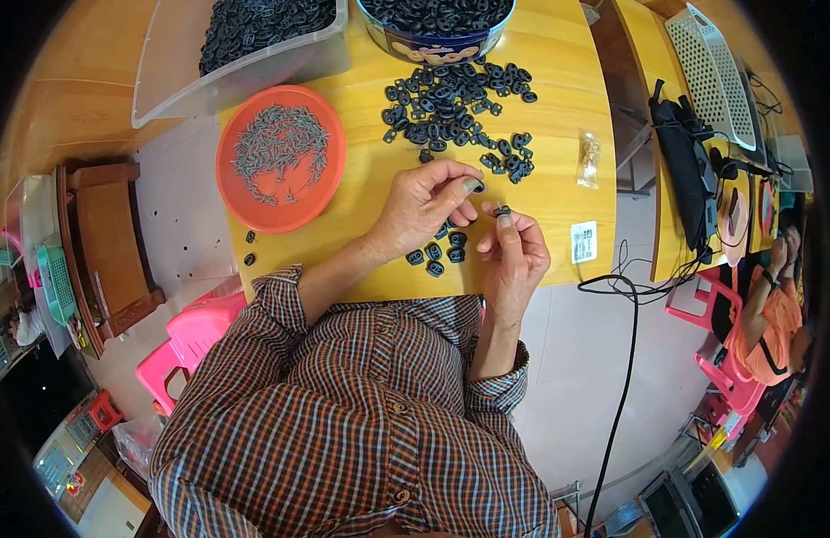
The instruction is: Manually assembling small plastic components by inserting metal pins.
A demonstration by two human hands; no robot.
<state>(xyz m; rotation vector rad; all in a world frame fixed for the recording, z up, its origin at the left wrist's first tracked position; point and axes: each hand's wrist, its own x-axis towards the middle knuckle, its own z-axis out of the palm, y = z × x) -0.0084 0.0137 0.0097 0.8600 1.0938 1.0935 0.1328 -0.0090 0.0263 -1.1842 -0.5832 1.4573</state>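
My left hand (426, 204) is closed in a pinch over the near part of the table, with a small black plastic piece (479, 187) at its thumb tip. Close beside it on the right, my right hand (517, 254) pinches another small black plastic piece (502, 211) between thumb and finger. The two pieces are apart. Under and between my hands lies a small group of black pieces with holes (435, 252). Farther off spreads a loose pile of similar black oval pieces (451, 106). Left of my hands, an orange bowl (231, 197) holds many tiny grey metal pieces (280, 148).
A clear plastic bin (245, 85) and a round tub (437, 47), both full of black pieces, stand at the far side. A small clear bag (589, 161) and a white label (583, 242) lie on the right. A black cable (632, 359) hangs beside the table. Another person (765, 314) sits far right.
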